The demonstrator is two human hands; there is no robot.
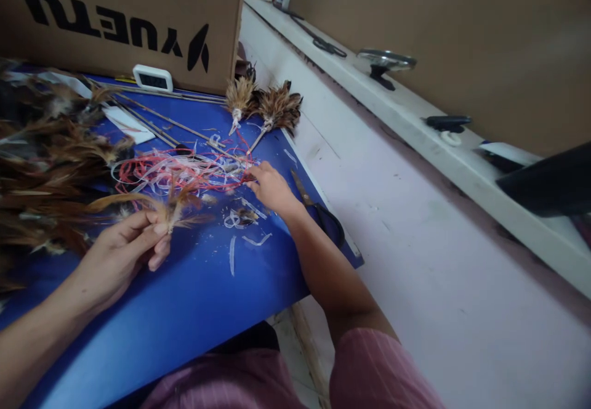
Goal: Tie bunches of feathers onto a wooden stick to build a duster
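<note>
The left hand (119, 252) pinches feathers (172, 213) above the counter (184, 301); better keep stems together. Right hand (273, 188), grip unclear, is at tangled strings (157, 172), towards right edge; separate strands gently.

A feather pile (44, 169), tangled strings (175, 172) and scissors (306, 198) suggest a craft workshop.

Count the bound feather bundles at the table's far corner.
2. The paler bundle is nearest the cardboard box; the darker bundle is just right of it, by the blue table's edge. Others may be hidden behind them.
</note>
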